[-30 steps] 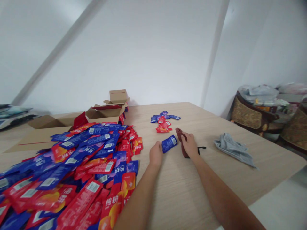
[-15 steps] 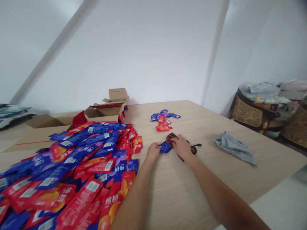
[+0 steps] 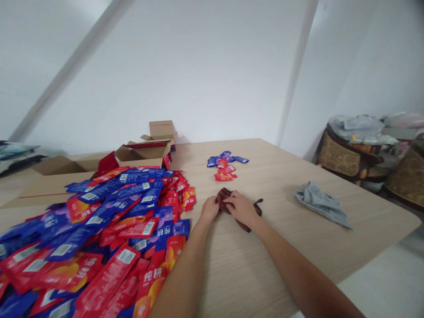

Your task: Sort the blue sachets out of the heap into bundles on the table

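A small, soft brown pouch-like thing [image 3: 224,201] with a black cord end lies bunched between my hands on the table. At its left edge, the fingers of my left hand [image 3: 210,209] are closed on it. My right hand [image 3: 243,207] lies over its right part, thumb and fingers bent and gripping it. I cannot see the blue sachet; whether it is inside or under the brown thing is hidden. Beyond my hands are several blue sachets [image 3: 227,157] and red-orange sachets [image 3: 225,171], in two loose groups.
A large heap of red and blue sachets [image 3: 109,229] covers the left side. Behind it stand open cardboard boxes [image 3: 142,153]. A crumpled grey cloth [image 3: 319,201] lies to the right on the wooden table [image 3: 274,247]. Patterned chairs [image 3: 338,152] loaded with plastic bags stand beyond the right edge.
The blue sachet held in my left fingers has gone out of sight. The brown thing has shifted left and crumpled, and my left hand now grips its edge. My right hand moved slightly left.
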Action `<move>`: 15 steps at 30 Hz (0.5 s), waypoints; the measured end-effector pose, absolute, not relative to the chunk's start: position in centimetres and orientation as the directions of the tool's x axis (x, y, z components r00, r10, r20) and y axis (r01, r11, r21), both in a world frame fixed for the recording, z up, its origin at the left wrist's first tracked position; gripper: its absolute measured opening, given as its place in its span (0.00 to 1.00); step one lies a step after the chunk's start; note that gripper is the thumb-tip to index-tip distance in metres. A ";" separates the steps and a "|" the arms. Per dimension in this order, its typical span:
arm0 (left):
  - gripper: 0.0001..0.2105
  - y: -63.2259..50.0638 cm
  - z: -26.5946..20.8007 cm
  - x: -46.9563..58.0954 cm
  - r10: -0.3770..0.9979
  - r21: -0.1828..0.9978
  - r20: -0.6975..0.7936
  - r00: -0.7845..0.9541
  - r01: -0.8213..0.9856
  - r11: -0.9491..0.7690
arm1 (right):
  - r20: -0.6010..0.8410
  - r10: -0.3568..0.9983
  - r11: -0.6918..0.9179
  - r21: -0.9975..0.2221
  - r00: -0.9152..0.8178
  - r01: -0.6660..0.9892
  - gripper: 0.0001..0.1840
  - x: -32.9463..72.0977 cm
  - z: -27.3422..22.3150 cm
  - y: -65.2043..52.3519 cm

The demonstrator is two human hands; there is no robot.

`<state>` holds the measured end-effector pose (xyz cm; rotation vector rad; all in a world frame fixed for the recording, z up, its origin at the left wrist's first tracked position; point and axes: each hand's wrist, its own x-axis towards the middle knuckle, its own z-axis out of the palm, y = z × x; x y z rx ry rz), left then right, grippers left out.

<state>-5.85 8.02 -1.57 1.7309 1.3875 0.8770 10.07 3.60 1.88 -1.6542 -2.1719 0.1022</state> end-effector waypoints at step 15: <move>0.11 7.7 -1.2 -5.8 0.982 0.872 0.044 0.184 0.473 -0.127 | 0.235 0.969 0.142 -0.306 -0.070 0.941 0.14 10.6 1.5 4.5</move>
